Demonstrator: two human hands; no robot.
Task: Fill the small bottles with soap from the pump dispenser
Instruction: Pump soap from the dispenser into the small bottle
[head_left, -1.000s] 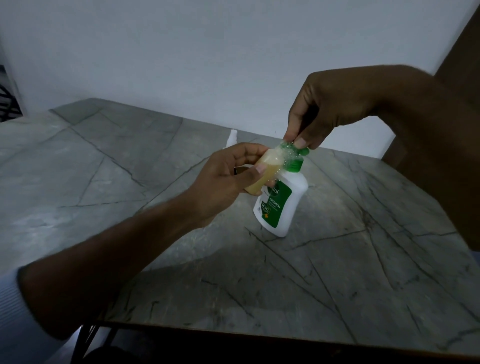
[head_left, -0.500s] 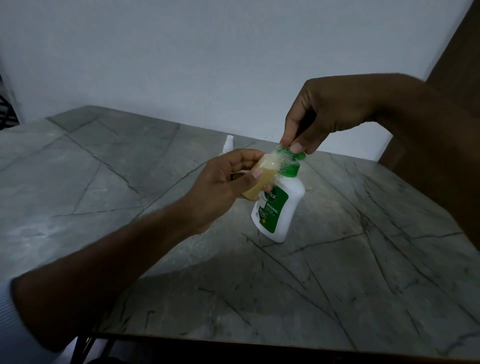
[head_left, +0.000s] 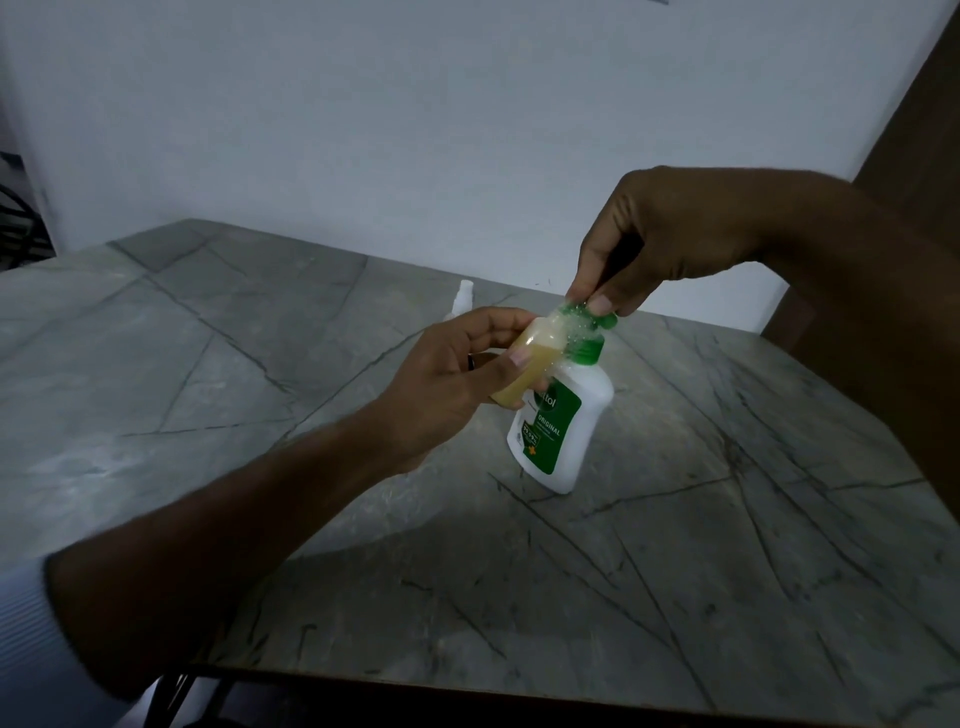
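- Holding the small bottle (head_left: 524, 364) is the left hand (head_left: 457, 384), with its fingers and thumb curled round it. The bottle is tipped over, with its mouth right up at the green pump head (head_left: 589, 325).
- Yellow soap fills much of the small bottle. I think it is more than half full, so this one looks nearly done.
- Pressing on the pump is the right hand (head_left: 670, 244), just above the left hand. Its fingertips (head_left: 600, 305) are bent and pinch the top of the pump head.
- The pump dispenser (head_left: 558, 426) stands on the table (head_left: 675, 571), just under the right hand and touching the small bottle. It leans a little.
- What could go wrong: the mouth of the small bottle is tiny. If it slips off the spout, soap could run down the fingers and onto the table.
- A hard push could tip the leaning dispenser, since no hand holds its body.
- Too many pumps could make the small bottle spill over. Soapy fingers could also let it slide out.
- Far behind the left hand stands another small bottle (head_left: 462, 299), white and partly hidden. I cannot tell if it has soap in it.
- Counting: two hands, one pump dispenser, two small bottles that I can see, one table.
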